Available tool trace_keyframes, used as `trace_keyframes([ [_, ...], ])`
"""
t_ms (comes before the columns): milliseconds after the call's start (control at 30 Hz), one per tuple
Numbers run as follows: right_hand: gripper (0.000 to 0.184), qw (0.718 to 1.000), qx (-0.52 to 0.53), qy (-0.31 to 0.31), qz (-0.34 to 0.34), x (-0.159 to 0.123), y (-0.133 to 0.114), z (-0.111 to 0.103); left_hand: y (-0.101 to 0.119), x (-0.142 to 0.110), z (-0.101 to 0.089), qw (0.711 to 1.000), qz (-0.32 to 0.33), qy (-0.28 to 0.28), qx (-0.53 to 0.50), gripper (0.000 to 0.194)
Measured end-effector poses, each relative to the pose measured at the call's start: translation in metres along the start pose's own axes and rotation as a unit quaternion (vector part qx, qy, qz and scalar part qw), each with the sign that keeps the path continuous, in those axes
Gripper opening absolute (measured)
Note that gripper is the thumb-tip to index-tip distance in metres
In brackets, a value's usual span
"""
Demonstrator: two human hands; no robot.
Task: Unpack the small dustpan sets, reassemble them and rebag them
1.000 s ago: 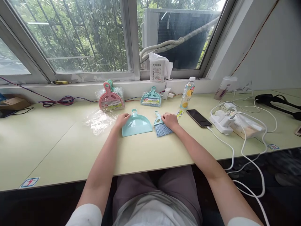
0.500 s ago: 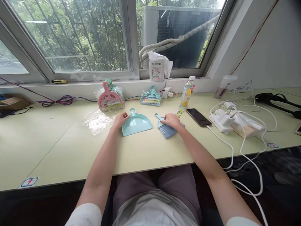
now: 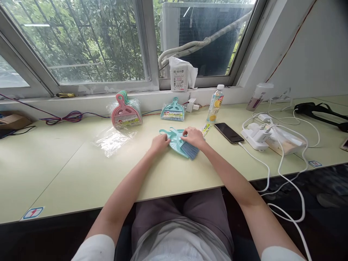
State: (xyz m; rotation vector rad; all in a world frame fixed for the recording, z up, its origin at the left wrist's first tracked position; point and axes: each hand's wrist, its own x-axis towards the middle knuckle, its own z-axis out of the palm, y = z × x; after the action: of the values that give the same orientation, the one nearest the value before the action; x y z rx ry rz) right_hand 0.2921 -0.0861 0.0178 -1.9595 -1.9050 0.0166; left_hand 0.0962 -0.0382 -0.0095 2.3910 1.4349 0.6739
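Note:
My left hand (image 3: 161,142) is closed on the handle side of a light-blue dustpan (image 3: 176,145), which is tilted toward the right over the table. A small hand brush (image 3: 190,149) with blue bristles overlaps the dustpan's right part. My right hand (image 3: 193,137) grips the brush at its upper edge, fingers pinched on the blue plastic. Brush and pan handles lie close together between the hands. Part of the dustpan is hidden behind the brush and my right hand.
Packed pink and green brush sets (image 3: 126,112) and a wrapped blue set (image 3: 173,110) stand at the back. Clear plastic wrap (image 3: 114,139) lies left. To the right are a label card (image 3: 206,129), bottle (image 3: 215,104), phone (image 3: 228,133) and power strip (image 3: 255,137) with cables.
My left hand has carried the dustpan rightward and turned it until it meets the brush. The brush has turned and shifted slightly left in my right hand.

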Motion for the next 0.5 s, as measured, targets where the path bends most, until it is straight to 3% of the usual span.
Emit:
trace_keyframes([
  [100,0.016,0.999,0.008,-0.022,-0.023,-0.001,-0.001,0.002,0.022,-0.007,0.010,0.997,0.067,-0.009,-0.046,0.034],
  [167,0.015,0.998,0.023,-0.041,-0.042,-0.002,0.000,0.000,0.025,-0.010,0.008,0.994,0.102,-0.001,-0.037,0.034],
  [300,0.015,0.994,0.052,-0.081,-0.059,-0.003,0.001,-0.006,0.012,-0.010,-0.009,0.970,0.219,0.038,0.098,0.017],
  [400,0.017,0.991,0.072,-0.087,-0.070,-0.003,0.001,-0.004,-0.001,-0.007,-0.018,0.942,0.286,0.065,0.163,0.030],
  [500,0.018,0.989,0.092,-0.079,-0.083,-0.003,0.000,0.002,-0.008,-0.005,-0.018,0.922,0.324,0.053,0.205,0.030],
])
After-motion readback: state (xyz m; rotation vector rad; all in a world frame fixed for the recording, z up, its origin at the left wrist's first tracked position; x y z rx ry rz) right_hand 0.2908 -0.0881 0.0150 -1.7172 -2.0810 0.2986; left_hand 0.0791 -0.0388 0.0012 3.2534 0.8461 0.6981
